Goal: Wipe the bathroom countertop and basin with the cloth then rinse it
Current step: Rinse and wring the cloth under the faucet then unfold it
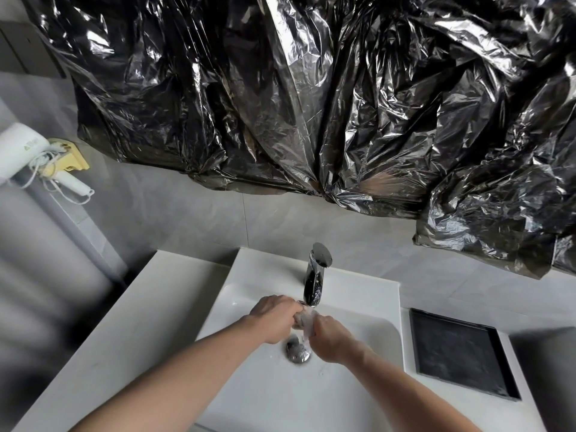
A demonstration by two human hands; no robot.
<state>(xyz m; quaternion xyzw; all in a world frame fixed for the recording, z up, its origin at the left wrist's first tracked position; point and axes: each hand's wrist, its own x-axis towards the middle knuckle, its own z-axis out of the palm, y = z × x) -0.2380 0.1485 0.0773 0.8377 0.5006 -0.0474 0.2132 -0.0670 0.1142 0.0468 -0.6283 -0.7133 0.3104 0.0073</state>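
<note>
A small wet cloth [304,319], bunched and pale, is held over the white basin [274,388] under the chrome tap's [315,277] spout. Water runs from the tap onto the cloth and falls toward the chrome drain [297,352]. My left hand [274,316] grips the cloth's left end, its fingers curled round it. My right hand [332,336] grips the right end from below. Both forearms reach in from the bottom of the view. The white countertop [124,332] stretches to the left of the basin.
A black square tray [461,350] lies on the counter to the right of the basin. Crumpled black plastic sheeting [311,104] covers the wall above. A white hair dryer [21,157] in a yellow holder hangs at the left wall.
</note>
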